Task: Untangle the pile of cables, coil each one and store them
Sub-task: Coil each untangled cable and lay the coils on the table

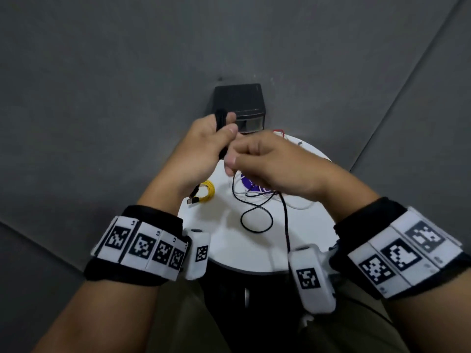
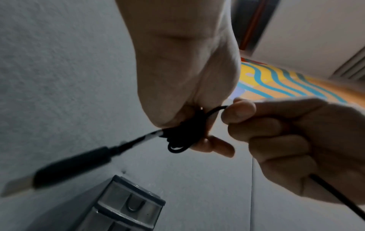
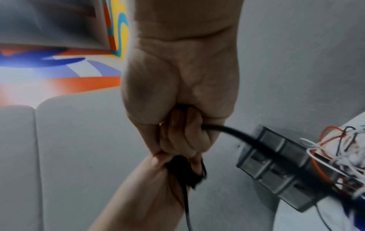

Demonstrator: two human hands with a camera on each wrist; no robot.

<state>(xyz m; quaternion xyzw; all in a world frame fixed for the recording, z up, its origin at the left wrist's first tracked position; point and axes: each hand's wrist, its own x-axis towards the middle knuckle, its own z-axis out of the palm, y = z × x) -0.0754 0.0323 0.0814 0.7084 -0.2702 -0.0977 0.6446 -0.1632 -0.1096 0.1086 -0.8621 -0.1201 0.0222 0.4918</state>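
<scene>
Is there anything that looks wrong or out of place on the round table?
Nothing looks damaged or spilled. The yellow cable lies coiled at the left edge of the white table. The black cable trails loose across it while the left hand holds its coil and the right hand grips the strand.

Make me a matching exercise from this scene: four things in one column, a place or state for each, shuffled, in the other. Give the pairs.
Things:
1. black cable
2. yellow cable
3. drawer box
4. tangled wires

Places or states:
A. lies coiled on the white round table, untouched
B. stands on the grey floor beyond the table
C. held in both hands, partly coiled
D. unsorted heap at the table's far edge

Pairs: 1-C, 2-A, 3-B, 4-D
</scene>
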